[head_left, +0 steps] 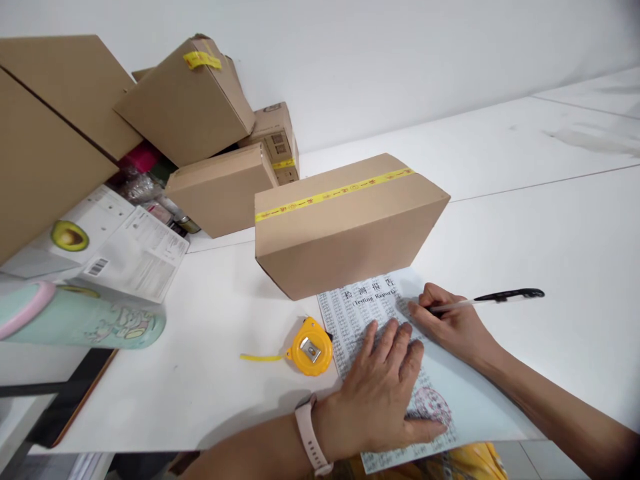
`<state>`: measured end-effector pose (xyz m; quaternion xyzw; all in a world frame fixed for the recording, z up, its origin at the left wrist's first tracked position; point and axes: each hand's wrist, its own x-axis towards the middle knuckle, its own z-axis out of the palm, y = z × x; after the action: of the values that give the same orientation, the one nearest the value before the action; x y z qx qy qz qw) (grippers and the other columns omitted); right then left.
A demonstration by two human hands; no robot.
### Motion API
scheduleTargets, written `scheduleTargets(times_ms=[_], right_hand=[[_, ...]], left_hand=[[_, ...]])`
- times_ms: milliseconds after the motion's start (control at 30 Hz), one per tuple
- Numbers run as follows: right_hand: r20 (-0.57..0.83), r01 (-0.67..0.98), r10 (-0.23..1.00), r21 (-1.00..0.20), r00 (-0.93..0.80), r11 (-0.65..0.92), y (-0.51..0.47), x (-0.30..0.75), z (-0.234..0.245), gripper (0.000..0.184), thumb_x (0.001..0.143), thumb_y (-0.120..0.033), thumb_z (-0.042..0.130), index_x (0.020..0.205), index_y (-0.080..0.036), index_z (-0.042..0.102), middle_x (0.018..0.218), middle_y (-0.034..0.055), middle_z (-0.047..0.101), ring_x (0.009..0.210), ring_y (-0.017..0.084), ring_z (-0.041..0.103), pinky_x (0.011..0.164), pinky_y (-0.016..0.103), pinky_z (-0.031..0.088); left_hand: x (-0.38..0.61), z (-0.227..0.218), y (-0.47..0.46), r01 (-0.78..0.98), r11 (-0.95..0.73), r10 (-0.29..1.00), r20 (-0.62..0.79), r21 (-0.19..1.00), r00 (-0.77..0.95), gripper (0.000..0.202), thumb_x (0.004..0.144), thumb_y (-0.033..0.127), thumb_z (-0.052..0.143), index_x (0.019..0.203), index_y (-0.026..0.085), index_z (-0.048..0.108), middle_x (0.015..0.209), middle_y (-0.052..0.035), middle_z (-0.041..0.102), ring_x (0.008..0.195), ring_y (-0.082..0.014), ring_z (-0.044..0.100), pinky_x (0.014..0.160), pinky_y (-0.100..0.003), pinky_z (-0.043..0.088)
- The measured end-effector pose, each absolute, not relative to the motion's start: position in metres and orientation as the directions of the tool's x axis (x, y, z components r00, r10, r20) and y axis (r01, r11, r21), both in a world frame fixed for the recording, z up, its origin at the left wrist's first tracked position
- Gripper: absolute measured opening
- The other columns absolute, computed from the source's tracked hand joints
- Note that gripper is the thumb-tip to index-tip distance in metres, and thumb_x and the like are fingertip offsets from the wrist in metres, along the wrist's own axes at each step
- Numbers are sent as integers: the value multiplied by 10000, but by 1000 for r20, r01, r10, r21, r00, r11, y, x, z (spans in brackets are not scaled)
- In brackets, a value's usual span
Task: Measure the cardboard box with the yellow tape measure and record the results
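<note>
A printed report sheet point(465, 400) lies on the white table point(550, 220) in front of me. My left hand point(385, 393) rests flat on the sheet with its fingers stretched out, and a light watch strap circles the wrist. My right hand point(453, 323) is closed on a black and white pen point(495, 298) whose tip touches the upper part of the sheet. A yellow tape measure point(310, 347) sits just left of the paper with a short length of tape pulled out. A cardboard box point(345, 223) sealed with yellow tape stands right behind the sheet.
More cardboard boxes point(190, 100) are stacked at the back left against the wall. A white box printed with an avocado point(107, 247) and a mint green bottle point(85, 317) lie at the left. A dark board sits at the table's left edge.
</note>
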<state>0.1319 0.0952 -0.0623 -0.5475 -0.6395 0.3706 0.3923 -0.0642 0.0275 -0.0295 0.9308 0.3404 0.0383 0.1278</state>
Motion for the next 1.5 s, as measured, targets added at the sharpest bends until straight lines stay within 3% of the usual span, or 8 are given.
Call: scheduleTargets(times_ms=[500,733,1500], right_hand=[[81,398,996,-913,-35,89,95,132,-60,411,857,-465,645,623,-240,393,568,-38,395,526,114,339,463,265,300],[80,401,995,-911,-53,95,96,131,-60,410,856,-466,643,622,-240,393,561,-44,394,512,108,331,462,267,294],[78,401,996,-912,-51,92,95,133,-60,388,872,-422,623,627,-242,381,568,-42,381,523,113,322,464,273,287]], left_hand=[[-65,-30,26,624,-741,647,16,249,762,835,955,670,382,1503,45,305,1622,-192,251,1532,-320,98,1253,-485,96],[-64,-30,25,626,-732,647,-13,269,762,844,968,683,301,1513,39,277,1622,-201,242,1529,-334,103,1249,-502,92],[-64,-30,26,629,-735,648,-10,255,761,849,964,691,303,1512,42,285,1623,-199,242,1529,-332,106,1250,-497,88]])
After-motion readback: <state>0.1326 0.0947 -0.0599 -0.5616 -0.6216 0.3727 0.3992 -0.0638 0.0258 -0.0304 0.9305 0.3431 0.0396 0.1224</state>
